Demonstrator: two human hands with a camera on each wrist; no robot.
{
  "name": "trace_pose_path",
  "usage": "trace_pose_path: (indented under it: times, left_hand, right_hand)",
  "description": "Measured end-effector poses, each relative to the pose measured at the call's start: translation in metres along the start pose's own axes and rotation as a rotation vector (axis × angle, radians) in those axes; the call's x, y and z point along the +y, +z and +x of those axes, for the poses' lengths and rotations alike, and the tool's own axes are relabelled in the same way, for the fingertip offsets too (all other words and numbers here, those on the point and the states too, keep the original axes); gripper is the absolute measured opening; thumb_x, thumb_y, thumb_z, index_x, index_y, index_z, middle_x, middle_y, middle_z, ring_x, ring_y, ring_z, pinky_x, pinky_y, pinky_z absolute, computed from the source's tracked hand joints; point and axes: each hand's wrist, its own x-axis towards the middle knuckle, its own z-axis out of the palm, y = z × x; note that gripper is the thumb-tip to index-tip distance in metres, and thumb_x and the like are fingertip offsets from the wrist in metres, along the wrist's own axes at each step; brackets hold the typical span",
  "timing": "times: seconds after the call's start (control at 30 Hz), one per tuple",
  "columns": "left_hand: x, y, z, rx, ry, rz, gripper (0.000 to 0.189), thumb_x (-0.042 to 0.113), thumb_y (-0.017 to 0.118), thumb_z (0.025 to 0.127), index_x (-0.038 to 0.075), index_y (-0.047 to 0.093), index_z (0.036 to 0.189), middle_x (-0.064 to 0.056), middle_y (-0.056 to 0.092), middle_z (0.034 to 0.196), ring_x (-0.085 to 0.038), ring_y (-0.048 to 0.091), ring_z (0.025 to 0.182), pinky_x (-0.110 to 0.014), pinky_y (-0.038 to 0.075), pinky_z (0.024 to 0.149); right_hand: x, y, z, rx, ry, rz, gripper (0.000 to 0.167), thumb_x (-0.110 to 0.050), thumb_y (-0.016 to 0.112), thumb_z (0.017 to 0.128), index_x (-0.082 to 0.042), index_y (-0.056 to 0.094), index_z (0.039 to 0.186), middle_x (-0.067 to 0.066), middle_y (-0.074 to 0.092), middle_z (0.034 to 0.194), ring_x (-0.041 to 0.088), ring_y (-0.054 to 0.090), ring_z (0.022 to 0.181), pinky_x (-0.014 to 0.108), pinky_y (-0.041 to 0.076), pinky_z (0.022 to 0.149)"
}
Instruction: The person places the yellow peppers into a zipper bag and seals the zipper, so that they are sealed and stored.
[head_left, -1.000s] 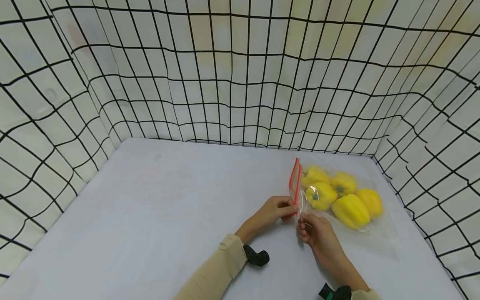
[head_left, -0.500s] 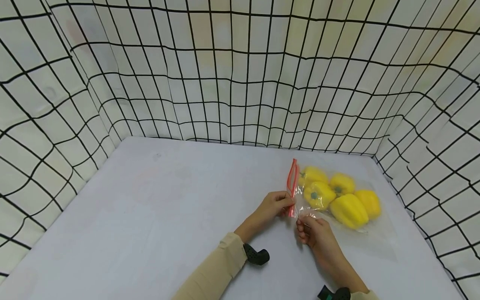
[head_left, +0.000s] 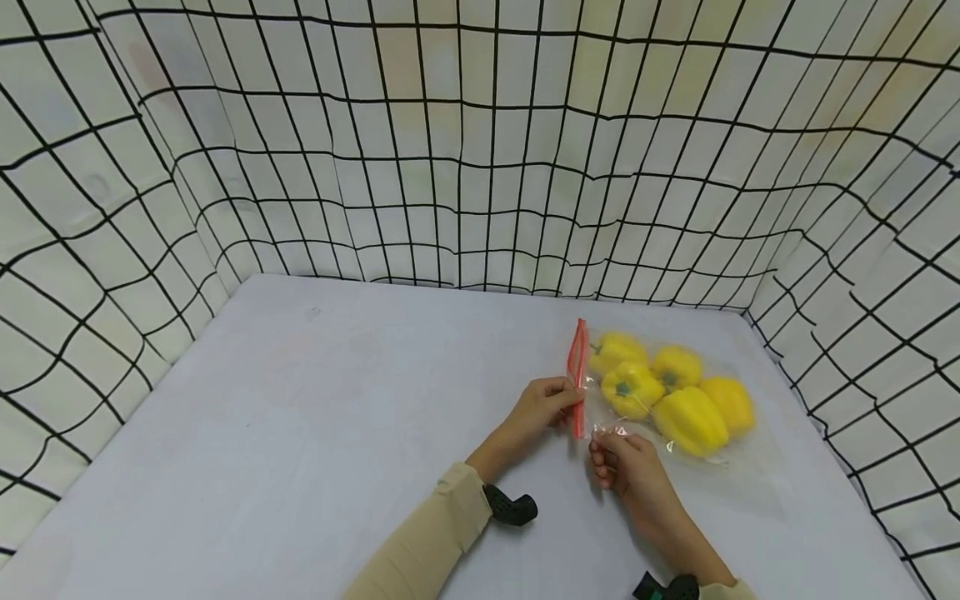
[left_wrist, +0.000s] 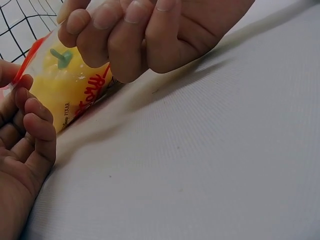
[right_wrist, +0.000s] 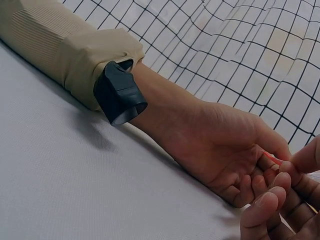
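Observation:
A clear zip bag (head_left: 596,410) lies flat at the right of the table, with several yellow bell peppers (head_left: 690,421) inside. Its red zip strip (head_left: 579,346) runs along the left end. My left hand (head_left: 542,406) pinches the strip at its near half between thumb and fingers. Just right of it, my right hand (head_left: 633,471) pinches the clear film by the strip's near end, other fingers curled. In the left wrist view, red lettering (left_wrist: 92,90) shows on the bag, beside a green pepper stem (left_wrist: 62,58). Fingers partly cover the strip in the right wrist view.
White cloth covers the table (head_left: 300,417). Black netting (head_left: 465,167) over pale sheeting rises at the back and both sides. A black wrist camera (head_left: 512,507) sits on the left sleeve cuff, and another (head_left: 667,587) on the right wrist.
The bag and its peppers have slid slightly left, and both hands with them. The loop of the strip has narrowed, and my left hand has moved a little up along it.

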Motion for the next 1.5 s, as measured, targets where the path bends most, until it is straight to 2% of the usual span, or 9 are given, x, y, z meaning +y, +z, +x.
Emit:
trace_pose_path:
  times: [0.2, 0.5, 0.8, 1.3, 1.5]
  left_hand:
    - [0.0, -0.001, 0.0003, 0.01, 0.001, -0.017, 0.023, 0.019, 0.062, 0.101, 0.011, 0.059, 0.081, 0.008, 0.054, 0.069, -0.007, 0.05, 0.064, -0.021, 0.04, 0.059]
    - [0.0017, -0.0012, -0.0006, 0.036, -0.003, -0.02, 0.021, 0.017, 0.063, 0.1, 0.003, 0.06, 0.084, 0.007, 0.053, 0.07, -0.007, 0.05, 0.064, -0.021, 0.039, 0.059]
    - [0.0011, -0.0013, -0.0002, 0.053, -0.008, -0.038, 0.019, 0.015, 0.063, 0.099, 0.005, 0.059, 0.083, 0.006, 0.052, 0.069, -0.008, 0.05, 0.064, -0.022, 0.04, 0.059]
    - [0.0008, -0.0028, 0.0007, 0.089, 0.035, 0.001, 0.021, 0.015, 0.062, 0.099, -0.001, 0.06, 0.085, 0.005, 0.052, 0.068, -0.008, 0.05, 0.064, -0.021, 0.039, 0.059]
    - [-0.0005, -0.0038, 0.0016, 0.104, 0.033, 0.007, 0.022, 0.015, 0.063, 0.099, -0.002, 0.059, 0.086, 0.004, 0.052, 0.069, -0.008, 0.05, 0.064, -0.021, 0.041, 0.059]
  right_hand:
    - [0.0023, 0.0, 0.0019, 0.011, 0.003, -0.014, 0.025, -0.019, 0.052, 0.106, -0.003, 0.064, 0.09, -0.002, 0.057, 0.073, 0.01, 0.049, 0.064, 0.022, 0.043, 0.057]
    - [0.0031, 0.0002, 0.003, 0.023, -0.001, -0.026, 0.025, -0.019, 0.053, 0.106, -0.002, 0.063, 0.09, -0.001, 0.057, 0.073, 0.011, 0.049, 0.064, 0.022, 0.044, 0.058]
    - [0.0036, 0.0009, 0.0026, 0.026, 0.0, -0.041, 0.026, -0.019, 0.052, 0.106, -0.001, 0.062, 0.091, 0.0, 0.056, 0.073, 0.012, 0.049, 0.065, 0.023, 0.044, 0.058]
    - [0.0053, -0.001, 0.0043, 0.021, 0.003, -0.047, 0.024, -0.021, 0.051, 0.108, -0.004, 0.06, 0.093, 0.0, 0.056, 0.077, 0.012, 0.049, 0.067, 0.023, 0.045, 0.059]
    - [0.0054, -0.0013, 0.0043, 0.018, 0.0, -0.05, 0.024, -0.02, 0.05, 0.108, -0.003, 0.061, 0.094, 0.0, 0.056, 0.077, 0.012, 0.05, 0.067, 0.023, 0.045, 0.059]
